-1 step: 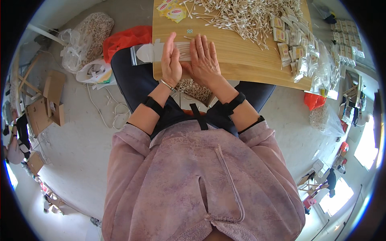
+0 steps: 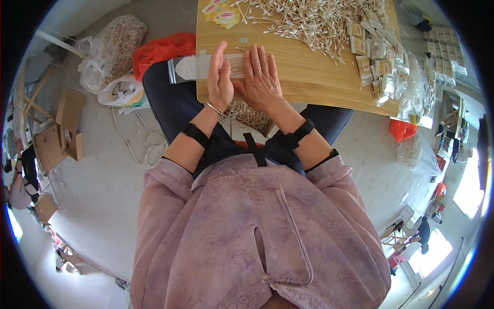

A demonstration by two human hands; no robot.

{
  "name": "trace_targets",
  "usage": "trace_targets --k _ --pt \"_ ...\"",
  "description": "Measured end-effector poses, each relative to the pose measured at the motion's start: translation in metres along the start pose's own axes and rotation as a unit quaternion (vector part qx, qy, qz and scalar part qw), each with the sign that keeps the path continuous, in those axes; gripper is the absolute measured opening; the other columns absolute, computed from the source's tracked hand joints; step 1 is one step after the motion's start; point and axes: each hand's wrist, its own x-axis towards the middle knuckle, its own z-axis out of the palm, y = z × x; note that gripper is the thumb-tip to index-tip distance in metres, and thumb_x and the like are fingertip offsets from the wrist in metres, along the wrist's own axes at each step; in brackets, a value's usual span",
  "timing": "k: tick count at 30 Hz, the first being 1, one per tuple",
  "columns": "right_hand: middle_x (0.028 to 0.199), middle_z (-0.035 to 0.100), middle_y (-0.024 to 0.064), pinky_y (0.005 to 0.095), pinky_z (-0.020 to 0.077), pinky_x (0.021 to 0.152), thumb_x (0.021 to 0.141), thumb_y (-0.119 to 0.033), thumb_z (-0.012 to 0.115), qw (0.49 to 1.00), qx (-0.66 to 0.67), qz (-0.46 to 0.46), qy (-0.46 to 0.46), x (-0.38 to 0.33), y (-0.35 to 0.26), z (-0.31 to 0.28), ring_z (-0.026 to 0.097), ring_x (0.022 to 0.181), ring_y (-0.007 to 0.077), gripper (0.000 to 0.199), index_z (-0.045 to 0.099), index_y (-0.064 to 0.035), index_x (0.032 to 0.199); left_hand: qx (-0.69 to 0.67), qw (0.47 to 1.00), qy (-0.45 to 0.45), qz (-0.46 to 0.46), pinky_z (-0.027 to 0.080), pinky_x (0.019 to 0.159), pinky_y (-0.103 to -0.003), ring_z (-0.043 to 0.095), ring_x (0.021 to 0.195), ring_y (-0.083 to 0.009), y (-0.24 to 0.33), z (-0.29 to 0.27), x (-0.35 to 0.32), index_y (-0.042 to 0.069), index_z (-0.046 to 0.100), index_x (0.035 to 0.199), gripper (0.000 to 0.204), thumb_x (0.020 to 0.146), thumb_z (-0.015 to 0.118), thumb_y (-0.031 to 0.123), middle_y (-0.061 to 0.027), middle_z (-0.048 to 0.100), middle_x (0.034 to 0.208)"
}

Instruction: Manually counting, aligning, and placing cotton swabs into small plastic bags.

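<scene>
My left hand (image 2: pixel 221 77) stands on its edge near the table's left side, fingers stretched out and palm facing right. Beside it, my right hand (image 2: pixel 262 77) lies palm down with straight fingers. Between them is a small row of cotton swabs (image 2: pixel 236 65); the right fingertips seem to cover their right ends. A clear plastic bag (image 2: pixel 186 69) with a white flap reaches from under my left hand past the table edge. One loose swab (image 2: pixel 240 49) lies just beyond my hands.
A heap of cotton swabs (image 2: pixel 314 20) covers the far part of the wooden table (image 2: pixel 319 85). Packed swab bags (image 2: pixel 378 67) pile up on the right, yellow cards (image 2: pixel 226 18) at the far left. Below the near edge sits a box of swabs (image 2: pixel 249 114). A red bag (image 2: pixel 162 51) is on the left.
</scene>
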Motion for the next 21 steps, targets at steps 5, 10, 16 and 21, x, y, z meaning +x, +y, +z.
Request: trace_targets --k 5,10,16,21 --pt "0.147 0.023 0.0220 0.0514 0.0126 0.112 0.083 -0.036 0.060 0.995 0.056 0.043 0.064 -0.001 -0.005 0.004 0.016 0.138 0.0389 0.071 0.032 0.0000 0.137 -0.043 0.999 0.026 -0.003 0.016 0.113 -0.035 0.024 0.138 -0.0231 -0.005 -0.003 0.001 0.001 0.028 0.141 0.045 0.096 0.035 0.010 -0.0148 0.029 0.146" --pt "0.129 0.044 0.0119 0.0510 0.0239 0.105 0.074 -0.018 0.069 0.985 0.089 0.006 0.146 0.003 0.009 -0.011 0.034 0.125 0.0361 0.032 0.060 -0.0110 0.104 -0.074 0.996 0.038 -0.006 0.017 0.113 -0.034 0.024 0.137 -0.0214 -0.011 -0.004 0.000 0.003 0.028 0.141 0.044 0.098 0.035 0.013 -0.0137 0.028 0.147" --pt "0.109 0.054 0.0026 0.0446 0.0336 0.092 0.073 -0.015 0.070 0.984 0.089 0.013 0.156 0.010 0.013 -0.009 0.045 0.106 0.0306 0.012 0.067 -0.0157 0.085 -0.086 0.996 0.031 -0.001 0.018 0.113 -0.034 0.025 0.137 -0.0198 -0.008 -0.003 0.001 0.004 0.029 0.140 0.043 0.098 0.035 0.013 -0.0126 0.029 0.145" --pt "0.101 0.054 0.0028 0.0435 0.0336 0.090 0.072 -0.017 0.071 0.988 0.097 0.022 0.121 0.017 0.010 -0.014 0.045 0.101 0.0298 0.013 0.067 -0.0149 0.084 -0.082 0.996 0.028 0.005 0.020 0.113 -0.034 0.026 0.136 -0.0202 -0.009 -0.007 0.000 0.004 0.030 0.139 0.041 0.099 0.034 0.012 -0.0124 0.030 0.145"
